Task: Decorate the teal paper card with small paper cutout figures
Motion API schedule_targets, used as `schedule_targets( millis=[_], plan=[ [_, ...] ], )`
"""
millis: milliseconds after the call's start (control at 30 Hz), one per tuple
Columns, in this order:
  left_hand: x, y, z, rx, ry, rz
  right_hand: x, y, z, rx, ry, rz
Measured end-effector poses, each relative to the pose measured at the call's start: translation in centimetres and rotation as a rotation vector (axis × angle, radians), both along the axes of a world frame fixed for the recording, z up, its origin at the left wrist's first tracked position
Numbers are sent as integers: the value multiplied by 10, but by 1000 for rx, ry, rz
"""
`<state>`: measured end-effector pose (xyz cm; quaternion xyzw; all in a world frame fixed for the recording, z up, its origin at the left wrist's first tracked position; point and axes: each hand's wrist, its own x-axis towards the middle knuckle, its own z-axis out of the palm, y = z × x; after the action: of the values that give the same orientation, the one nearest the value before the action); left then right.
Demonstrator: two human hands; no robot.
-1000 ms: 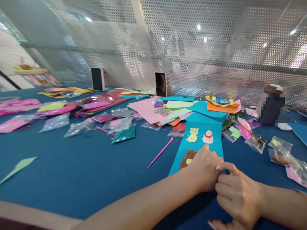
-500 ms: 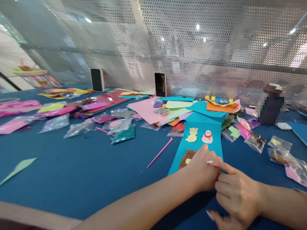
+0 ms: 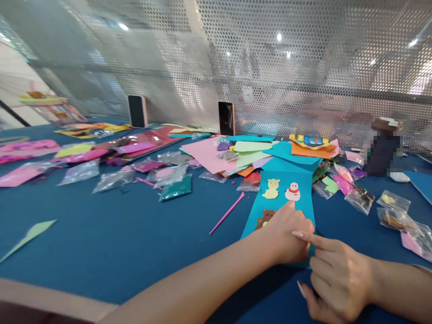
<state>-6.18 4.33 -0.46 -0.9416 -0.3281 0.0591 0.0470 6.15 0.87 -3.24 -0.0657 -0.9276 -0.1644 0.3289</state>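
Observation:
My left hand (image 3: 290, 234) is closed over a blue card (image 3: 254, 218), its fingers curled down and hidden, so what they hold, if anything, does not show. Against the back of this hand rests the index fingertip of my right hand (image 3: 339, 272), which has its thumb apart and the other fingers bent, with nothing seen in it. Above my knuckles a pale yellow bear figure (image 3: 272, 189) and a pink snowman figure with a red scarf (image 3: 293, 191) lie on the card. A brown bear figure (image 3: 265, 219) is partly covered by my left hand and wrist.
A pink stick tool (image 3: 227, 213) lies left of the card on the blue tabletop. Clay packets (image 3: 175, 188) and coloured paper (image 3: 204, 155) spread behind. More small bags (image 3: 359, 200) lie to the right. Two phones (image 3: 226, 118) lean against the perforated metal wall.
Both hands have shifted slightly to the right. My left hand and wrist cover more of the brown bear figure. The right index finger stays on the left hand.

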Motion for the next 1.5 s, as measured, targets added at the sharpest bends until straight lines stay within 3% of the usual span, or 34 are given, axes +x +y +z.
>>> schedule_targets(
  millis=[333, 500, 667, 833, 967, 1233, 1500],
  plan=[
    [-2, 0, 10, -40, 42, 31, 2, -3, -4, -29, -97, -94],
    [-2, -1, 5, -37, -15, 30, 2, -8, -4, -3, -113, -123],
    [-7, 0, -5, 107, -123, 148, 4, -7, -4, 30, -71, -197],
    [-24, 8, 3, 351, -475, 288, 5, 3, -3, 94, -7, -333],
    [-27, 7, 8, 399, -690, 194, 5, 7, -5, 56, -11, -400],
    [-18, 3, -4, 308, -653, -67, 7, 8, -9, 65, -108, -325],
    [-24, 10, -3, 132, -779, -76, 7, 11, -7, 39, -6, -196]
  ],
)
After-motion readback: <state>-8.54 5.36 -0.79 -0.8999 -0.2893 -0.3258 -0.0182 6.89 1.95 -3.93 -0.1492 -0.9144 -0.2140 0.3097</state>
